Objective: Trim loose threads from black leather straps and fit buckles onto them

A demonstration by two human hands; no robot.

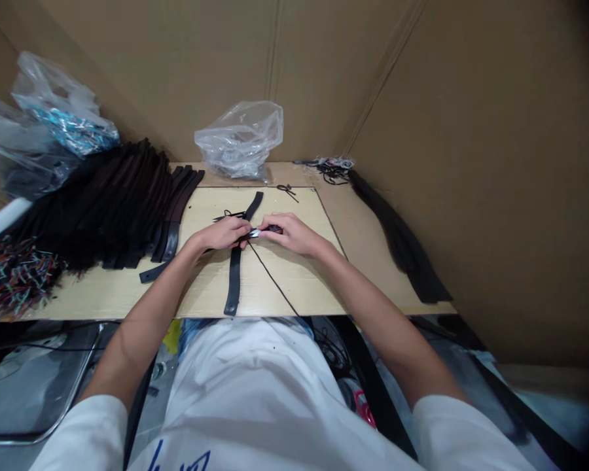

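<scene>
Both hands meet over a black strap (pixel 233 281) that lies lengthwise on the pale board. My left hand (pixel 226 232) is closed, its fingers pinching a thin black cord (pixel 273 278) close to the strap's middle. From there the cord runs down over the table's front edge. My right hand (pixel 294 234) is closed round a small tool with a dark body and a bright silvery-white tip (pixel 254 233), right beside the left fingertips; its exact kind is too small to tell. Just behind my left hand lies a dark object with a loop and pointed ends (pixel 230 214), partly covered.
A big pile of dark straps (pixel 112 203) fills the left, with coloured threads (pixel 17 278) in front and plastic bags (pixel 63 111) behind. A clear bag (pixel 240 140) stands at the back. Cord scraps (pixel 331 169) and long black strips (pixel 397 235) lie right.
</scene>
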